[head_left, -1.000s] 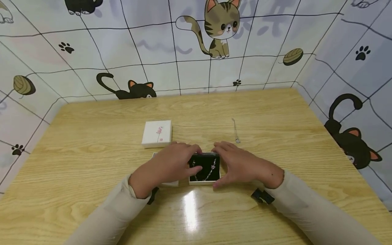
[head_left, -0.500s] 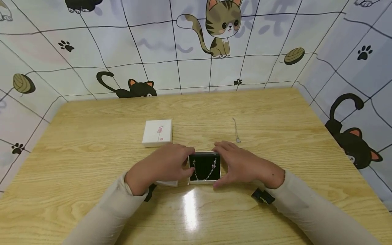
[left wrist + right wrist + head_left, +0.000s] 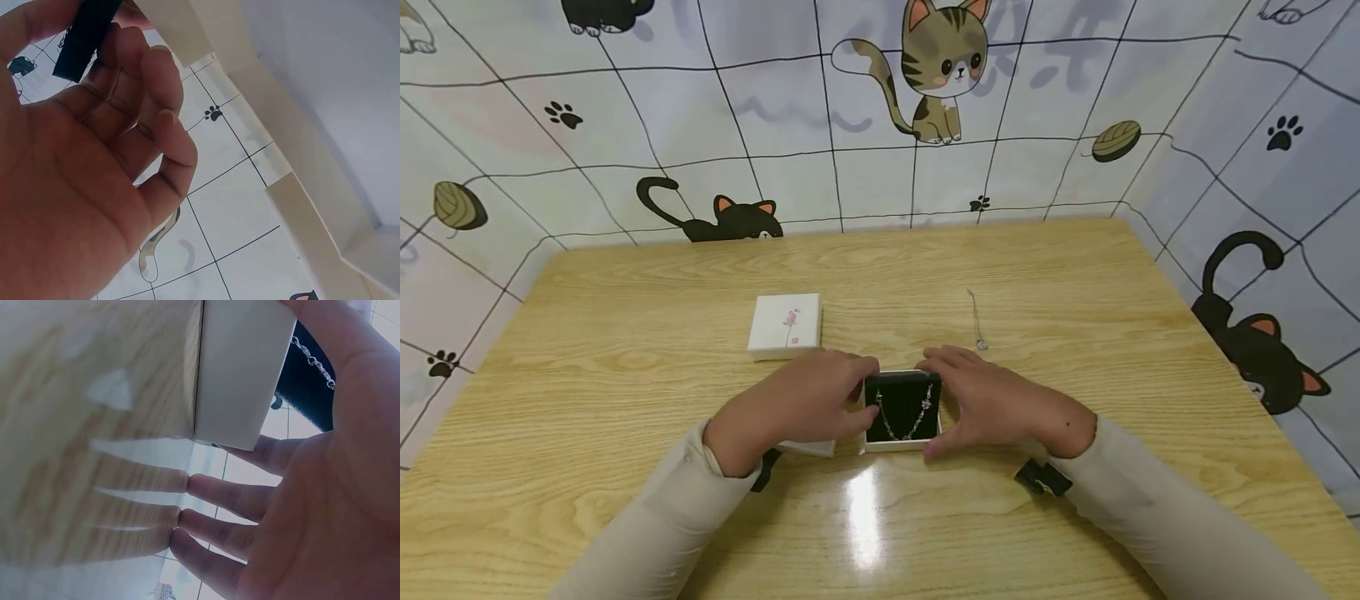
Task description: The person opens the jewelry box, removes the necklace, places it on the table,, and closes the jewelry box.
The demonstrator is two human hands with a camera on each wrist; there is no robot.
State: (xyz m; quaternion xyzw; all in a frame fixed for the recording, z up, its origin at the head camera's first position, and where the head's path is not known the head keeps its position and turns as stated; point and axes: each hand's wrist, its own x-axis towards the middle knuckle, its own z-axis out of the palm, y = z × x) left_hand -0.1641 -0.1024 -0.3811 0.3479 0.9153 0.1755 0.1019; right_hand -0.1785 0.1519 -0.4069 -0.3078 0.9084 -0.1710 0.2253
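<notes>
The white box (image 3: 901, 447) sits on the counter (image 3: 1060, 300), right between the two hands and just as close to each. A black pad (image 3: 901, 402) leans in it: the far edge sticks up over the rim, and the near edge is low. A shiny chain (image 3: 926, 405) loops down the pad. The left hand (image 3: 805, 400) pinches the pad's left side with its thumb and fingers. The right hand (image 3: 981, 404) holds the box from the right, other fingers spread. I cannot tell which pad side is longer.
</notes>
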